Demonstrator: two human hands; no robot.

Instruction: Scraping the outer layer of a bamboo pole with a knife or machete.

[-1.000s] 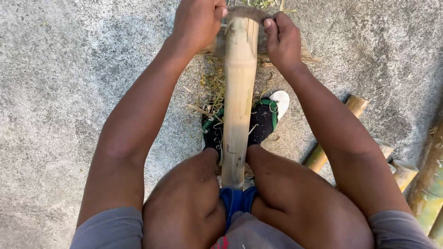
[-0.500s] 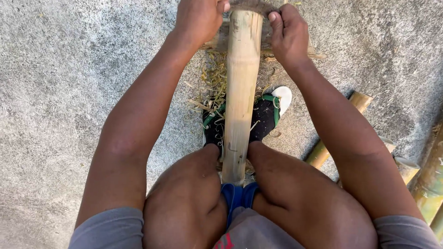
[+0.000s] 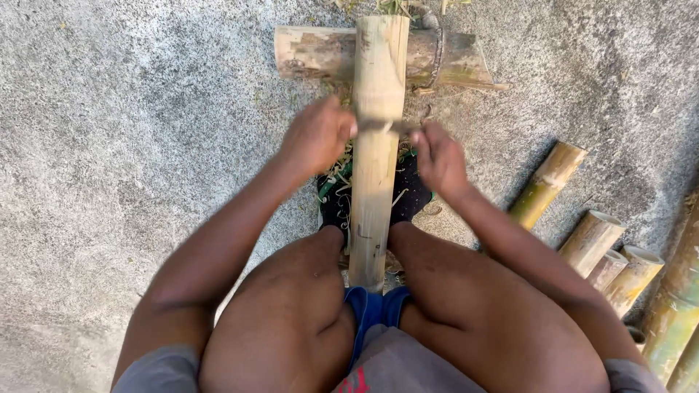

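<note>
A long pale bamboo slat (image 3: 377, 138) runs from between my knees up to a short wooden log (image 3: 320, 52) that lies crosswise on the concrete. My left hand (image 3: 317, 137) and my right hand (image 3: 439, 156) each grip one end of a thin dark blade (image 3: 388, 125) laid across the slat, about midway along it. Both hands are blurred. My feet in black shoes (image 3: 411, 195) sit under the slat, among pale shavings.
Several cut bamboo tubes (image 3: 593, 240) lie at the right edge, one longer piece (image 3: 545, 183) angled toward me. A metal ring (image 3: 437, 45) wraps the log. Rough grey concrete (image 3: 131, 145) surrounds everything.
Both hands have pulled the blade toward me along the slat, from its far end at the log to about its middle. The log and slat top are now uncovered.
</note>
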